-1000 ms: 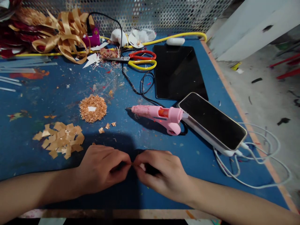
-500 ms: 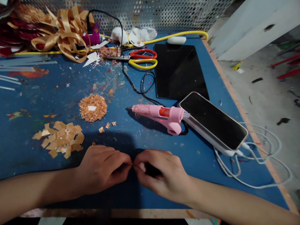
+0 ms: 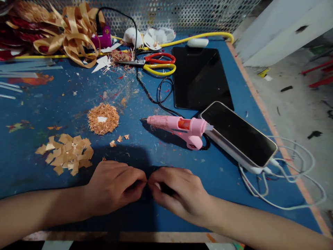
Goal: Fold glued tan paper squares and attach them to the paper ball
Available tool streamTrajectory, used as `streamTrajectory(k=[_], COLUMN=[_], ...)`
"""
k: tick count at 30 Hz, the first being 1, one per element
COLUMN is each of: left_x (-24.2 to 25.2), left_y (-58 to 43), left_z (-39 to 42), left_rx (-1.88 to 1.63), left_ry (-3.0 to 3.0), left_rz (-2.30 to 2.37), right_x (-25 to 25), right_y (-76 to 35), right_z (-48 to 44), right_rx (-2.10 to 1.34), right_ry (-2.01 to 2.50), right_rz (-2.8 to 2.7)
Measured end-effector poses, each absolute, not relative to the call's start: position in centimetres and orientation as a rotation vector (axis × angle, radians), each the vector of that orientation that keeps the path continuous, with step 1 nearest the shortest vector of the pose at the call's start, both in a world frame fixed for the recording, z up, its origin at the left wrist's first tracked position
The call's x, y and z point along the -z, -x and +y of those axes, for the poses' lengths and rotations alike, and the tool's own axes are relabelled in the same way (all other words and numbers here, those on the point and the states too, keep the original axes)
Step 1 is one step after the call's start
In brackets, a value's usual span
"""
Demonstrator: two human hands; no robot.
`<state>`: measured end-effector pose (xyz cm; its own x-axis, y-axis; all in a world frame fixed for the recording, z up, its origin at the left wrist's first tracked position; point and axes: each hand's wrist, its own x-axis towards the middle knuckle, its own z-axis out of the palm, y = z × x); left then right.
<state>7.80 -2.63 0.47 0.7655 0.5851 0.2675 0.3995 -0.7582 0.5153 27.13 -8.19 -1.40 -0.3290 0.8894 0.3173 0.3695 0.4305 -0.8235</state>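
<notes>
My left hand [image 3: 118, 187] and my right hand [image 3: 179, 194] meet fingertip to fingertip near the front of the blue table. Each is closed in a pinch; whatever lies between the fingertips is too small to make out. Beyond my left hand is a loose pile of tan paper squares [image 3: 70, 152], with a few tiny folded bits [image 3: 119, 139] to its right. Farther back sits a round, shaggy, tan disc [image 3: 110, 119] with a white patch in its middle. A pink glue gun [image 3: 169, 123] lies on its side beyond my right hand, nozzle pointing left.
A phone [image 3: 239, 135] rests on a white block with white cables [image 3: 312, 163] at the right. Behind are a black tablet [image 3: 201, 78], scissors [image 3: 160, 64] with red and yellow handles, gold ribbon [image 3: 73, 34] and clear glue sticks [image 3: 20, 74]. A perforated metal panel [image 3: 182, 17] borders the back.
My hands keep the same pinched pose, fingertips together. The view has shifted very slightly; nothing on the table has visibly moved.
</notes>
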Motion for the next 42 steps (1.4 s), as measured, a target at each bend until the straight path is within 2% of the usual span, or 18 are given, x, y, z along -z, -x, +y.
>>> streamTrajectory(k=[13, 22, 27, 33, 37, 42], left_x=[-0.1, -0.3, -0.8, -3.7, -4.0, -3.9], left_y=[-7.4, -7.1, -6.7, -4.9, -4.3, -4.6], left_z=[-2.4, -2.2, -1.6, 1.9, 3.9, 4.2], left_rx=[-0.515, -0.492, -0.425, -0.483, -0.377, -0.433], left_ry=[-2.498, -2.309, -2.252, -2.496, -2.483, -2.384], left_rz=[0.689, 0.579, 0.524, 0.938, 1.004, 1.060], right_x=[1.3, 0.7, -0.2, -0.3, 0.2, 0.3], right_y=[-27.3, -26.9, -27.2, -27.2, -27.1, -27.1], right_z=[-8.1, -8.1, -7.5, -7.2, -7.3, -7.4], right_rx=[-0.789, -0.924, -1.178, -1.166, -1.139, -1.129], right_ry=[1.172, 1.297, 1.186, 1.253, 1.286, 1.318], right_rz=[-1.889, -1.767, -1.687, -1.708, -1.751, -1.738])
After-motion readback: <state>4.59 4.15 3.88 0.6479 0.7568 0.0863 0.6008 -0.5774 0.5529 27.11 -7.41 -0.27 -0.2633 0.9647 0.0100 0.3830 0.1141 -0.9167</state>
